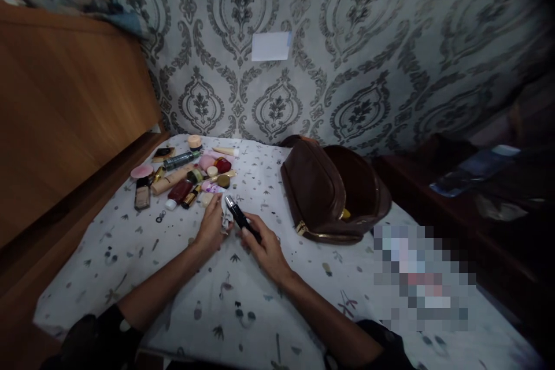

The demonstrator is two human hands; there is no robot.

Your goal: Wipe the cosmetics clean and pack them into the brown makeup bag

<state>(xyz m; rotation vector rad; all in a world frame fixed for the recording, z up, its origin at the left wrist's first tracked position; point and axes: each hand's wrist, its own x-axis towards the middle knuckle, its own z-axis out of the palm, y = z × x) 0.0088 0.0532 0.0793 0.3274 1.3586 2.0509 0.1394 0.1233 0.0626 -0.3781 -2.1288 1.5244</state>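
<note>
My right hand point(269, 251) is closed around a slim black cosmetic tube point(240, 217) with a silver end, which tilts up and to the left. Close beside it, my left hand point(210, 230) grips a crumpled white tissue point(226, 221) near that silver end. Whether the tissue touches the tube, I cannot tell. Beyond my left hand lies a cluster of cosmetics, among them a dark red bottle point(180, 192), a beige tube point(168, 180), a foundation bottle point(142, 193) and a pink sponge point(206, 162).
An open brown toiletry bag point(312, 188) stands right of my hands on the patterned white sheet point(191, 300). A wooden cabinet point(73, 110) borders the left side, and a wallpapered wall point(277, 110) rises behind. At the right lies a plastic bottle point(477, 170); a pixelated patch hides something.
</note>
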